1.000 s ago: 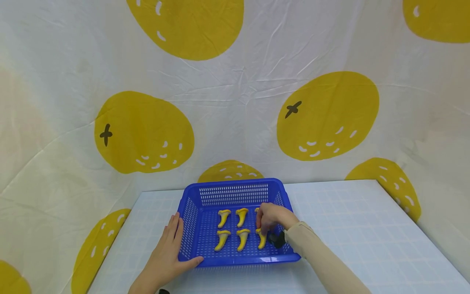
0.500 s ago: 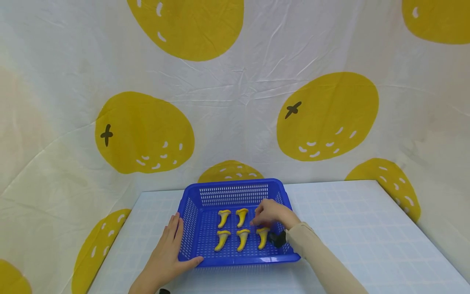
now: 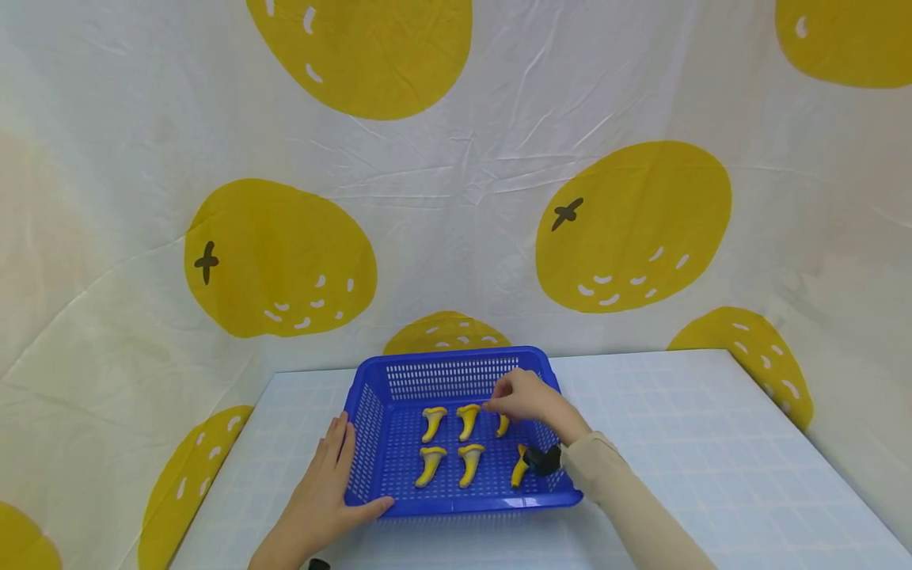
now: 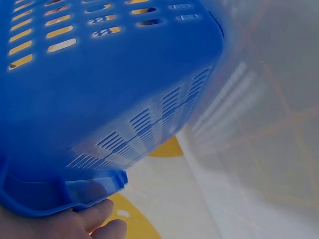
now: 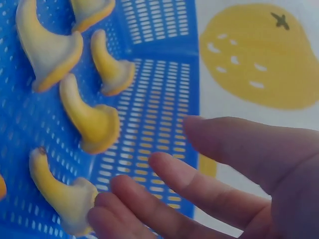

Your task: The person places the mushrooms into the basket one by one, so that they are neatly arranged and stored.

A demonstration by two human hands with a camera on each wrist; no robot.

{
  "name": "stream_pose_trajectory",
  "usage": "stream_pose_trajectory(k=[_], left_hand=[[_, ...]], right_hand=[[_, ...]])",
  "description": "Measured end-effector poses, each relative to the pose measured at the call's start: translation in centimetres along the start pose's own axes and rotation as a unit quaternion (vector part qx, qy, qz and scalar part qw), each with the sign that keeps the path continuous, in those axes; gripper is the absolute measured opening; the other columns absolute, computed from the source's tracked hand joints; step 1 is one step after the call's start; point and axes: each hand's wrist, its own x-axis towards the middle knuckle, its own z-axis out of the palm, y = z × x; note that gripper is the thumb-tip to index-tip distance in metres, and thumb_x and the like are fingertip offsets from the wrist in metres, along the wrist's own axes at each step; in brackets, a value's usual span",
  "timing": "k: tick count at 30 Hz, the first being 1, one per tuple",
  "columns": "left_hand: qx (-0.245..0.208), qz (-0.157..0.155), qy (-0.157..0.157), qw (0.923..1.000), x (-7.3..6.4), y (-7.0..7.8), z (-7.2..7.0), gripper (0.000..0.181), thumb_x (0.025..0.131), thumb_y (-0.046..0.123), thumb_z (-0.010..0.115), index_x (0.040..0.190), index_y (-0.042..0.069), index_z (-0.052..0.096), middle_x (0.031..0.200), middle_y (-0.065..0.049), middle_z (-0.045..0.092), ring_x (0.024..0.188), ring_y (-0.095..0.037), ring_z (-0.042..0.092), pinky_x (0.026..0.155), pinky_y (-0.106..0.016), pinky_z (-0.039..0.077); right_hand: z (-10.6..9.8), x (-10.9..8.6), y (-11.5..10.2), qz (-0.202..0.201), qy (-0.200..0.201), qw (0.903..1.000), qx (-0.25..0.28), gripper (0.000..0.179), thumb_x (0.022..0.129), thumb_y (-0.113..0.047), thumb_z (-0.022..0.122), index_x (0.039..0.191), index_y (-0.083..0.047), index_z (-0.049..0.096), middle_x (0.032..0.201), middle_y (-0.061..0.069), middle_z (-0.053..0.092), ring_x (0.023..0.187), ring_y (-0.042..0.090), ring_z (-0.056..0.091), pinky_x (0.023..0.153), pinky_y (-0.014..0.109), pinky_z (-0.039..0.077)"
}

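In the head view, several yellow trumpet-shaped mushrooms lie in two rows in a blue plastic basket (image 3: pixel 463 507). My left hand (image 3: pixel 321 487) rests along its left side, fingers straight, thumb on the front rim. My right hand (image 3: pixel 529 397) hovers above the back right mushroom (image 3: pixel 503 427), covering its cap. In the right wrist view, thumb and fingers stand apart with nothing between them; fingertips overlap the edge of that mushroom's cap, contact unclear. Below the right wrist, the front right mushroom (image 3: pixel 518 469) is partly hidden by the black wrist camera (image 3: pixel 545 461).
The basket stands on a table with a pale blue checked cover (image 3: pixel 684 443). Behind it hangs a white cloth (image 3: pixel 456 261) printed with large yellow fruit. Slotted basket walls (image 4: pixel 99 99) fill much of the left wrist view.
My right hand has let go of the front right mushroom and moved back and up. That mushroom now appears turned and shifted slightly right. My left hand stays in place.
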Motion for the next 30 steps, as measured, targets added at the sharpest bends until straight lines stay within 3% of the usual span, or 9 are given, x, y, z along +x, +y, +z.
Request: stream_pose_trajectory(k=[4,8,15,19,26,30], left_hand=[[0.003,0.002,0.004,1.0000,0.0,-0.1,0.0,0.129,0.074,0.080,0.062,0.157,-0.003,0.008,0.165,-0.019,-0.007,0.150,-0.041,-0.003,0.115,-0.062,0.014],[0.004,0.004,0.008,0.9999,0.0,-0.1,0.1,0.129,0.074,0.080,0.063,0.157,-0.004,0.009,0.165,-0.020,-0.006,0.150,-0.041,-0.002,0.115,-0.062,0.015],[0.004,0.006,0.010,0.9999,-0.1,0.0,0.0,0.129,0.074,0.079,0.063,0.156,-0.004,0.010,0.165,-0.020,-0.005,0.150,-0.041,-0.001,0.115,-0.062,0.014],[0.003,0.011,0.017,0.9998,-0.1,0.0,0.1,0.129,0.074,0.078,0.065,0.156,-0.005,0.011,0.165,-0.020,-0.004,0.150,-0.040,0.000,0.116,-0.061,0.014],[-0.005,0.021,0.028,0.9994,-0.3,-0.1,0.2,0.127,0.073,0.075,0.068,0.156,-0.005,0.014,0.165,-0.020,-0.002,0.151,-0.038,-0.001,0.117,-0.061,0.014],[-0.006,0.025,0.033,0.9991,-0.3,-0.2,0.2,0.126,0.073,0.074,0.069,0.156,-0.005,0.015,0.165,-0.020,0.000,0.151,-0.038,-0.001,0.117,-0.060,0.015]], right_hand=[[-0.1,-0.3,-0.3,0.006,-0.005,0.9989,-0.047,0.015,0.082,-0.016,0.081,0.075,-0.010,0.069,0.077,0.002,0.067,0.069,0.019,0.060,0.064,0.033,0.053],[0.1,-0.7,-0.5,0.038,-0.042,0.9930,-0.104,0.016,0.077,-0.012,0.084,0.076,-0.011,0.068,0.084,0.000,0.066,0.074,0.018,0.057,0.070,0.035,0.053],[1.0,-1.3,-0.8,0.100,-0.107,0.9728,-0.179,0.022,0.073,0.001,0.084,0.083,-0.008,0.067,0.079,0.001,0.060,0.074,0.020,0.056,0.071,0.036,0.054],[1.7,-1.4,-0.6,0.132,-0.128,0.9609,-0.207,0.023,0.077,0.002,0.080,0.087,-0.011,0.064,0.083,0.002,0.058,0.078,0.021,0.054,0.073,0.037,0.054],[2.2,-1.0,-0.4,0.128,-0.136,0.9536,-0.236,0.023,0.077,0.003,0.078,0.079,-0.013,0.062,0.080,0.002,0.058,0.074,0.019,0.055,0.068,0.035,0.055],[2.2,-0.8,-0.3,0.121,-0.138,0.9568,-0.226,0.022,0.077,0.003,0.078,0.076,-0.012,0.062,0.077,0.002,0.059,0.069,0.018,0.055,0.065,0.032,0.054]])
